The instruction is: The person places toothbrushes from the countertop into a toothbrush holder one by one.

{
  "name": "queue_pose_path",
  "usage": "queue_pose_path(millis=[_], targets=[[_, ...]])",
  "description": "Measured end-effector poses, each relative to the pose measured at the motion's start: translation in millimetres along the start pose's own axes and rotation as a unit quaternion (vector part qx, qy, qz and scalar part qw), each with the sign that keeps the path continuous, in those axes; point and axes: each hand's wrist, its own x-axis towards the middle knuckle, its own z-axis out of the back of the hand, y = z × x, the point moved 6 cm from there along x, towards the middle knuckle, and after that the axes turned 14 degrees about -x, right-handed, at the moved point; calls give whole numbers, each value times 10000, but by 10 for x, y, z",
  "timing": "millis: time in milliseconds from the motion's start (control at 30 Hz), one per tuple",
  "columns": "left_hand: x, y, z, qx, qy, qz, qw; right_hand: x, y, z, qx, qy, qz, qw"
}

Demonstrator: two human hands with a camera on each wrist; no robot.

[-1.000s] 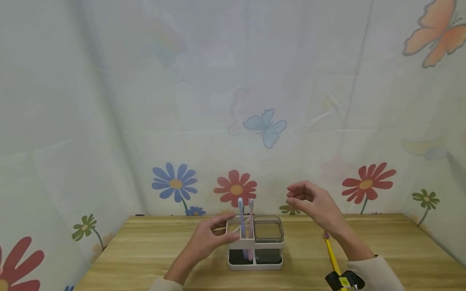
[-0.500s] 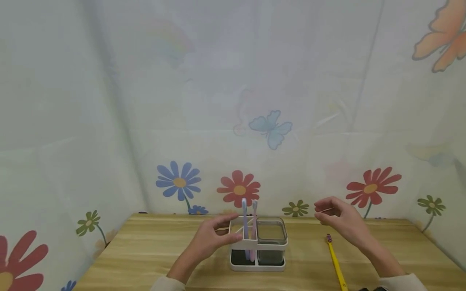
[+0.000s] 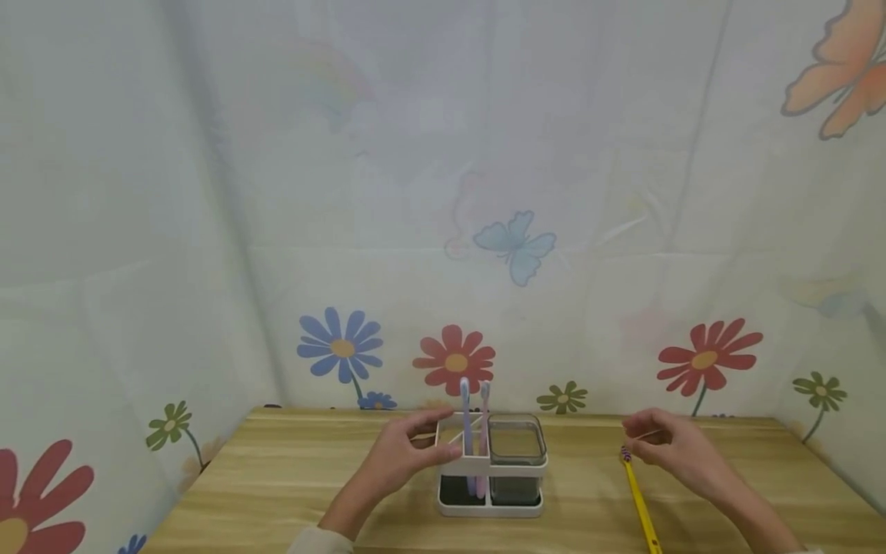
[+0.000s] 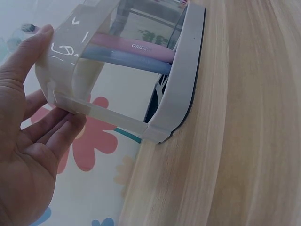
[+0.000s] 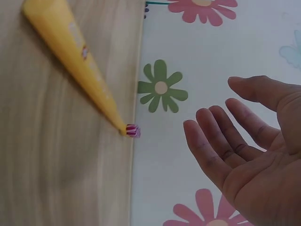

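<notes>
- A person's left hand (image 3: 401, 454) grips the upper frame of a glossy white toothbrush holder (image 3: 477, 466), its fingers bent along the edge and its thumb against the near corner.
- Directly below those fingers, a slim post drops to the holder's round-cornered base, pale at the wall and dark inside, which rests on the bench (image 3: 291, 469).
- Just right of the same fingers, a smooth blue toothbrush (image 3: 466, 415) and a pink toothbrush (image 3: 484, 431) stand in the holder, heads up, the pink handle stamped with small lettering.
- Farther right of them sits a smoky, see-through cup (image 3: 516, 444), squarish with softened corners, held in the frame.
- The right hand (image 3: 681, 454) hovers with fingers released and loosely bent, near a yellow toothbrush (image 3: 641, 506) but apart from it.
- That brush lies on the wood-grained bench, its striped, bristly head nearest the fingertips, its tapered handle thickening toward the person.
- Beyond both sets of fingers hangs a creased, faintly shiny sheet (image 3: 388, 192) printed with flowers and butterflies.
</notes>
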Motion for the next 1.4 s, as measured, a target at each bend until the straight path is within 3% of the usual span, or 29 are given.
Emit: queue_pose_path(millis=[600, 1400], targets=[[-3, 33, -10, 14, 6, -3, 10000, -58, -383, -211, -51, 523, -120, 9985], [-4, 21, 13, 115, -47, 4, 9999, -54, -485, -390, -438, 1184, -389, 9912]])
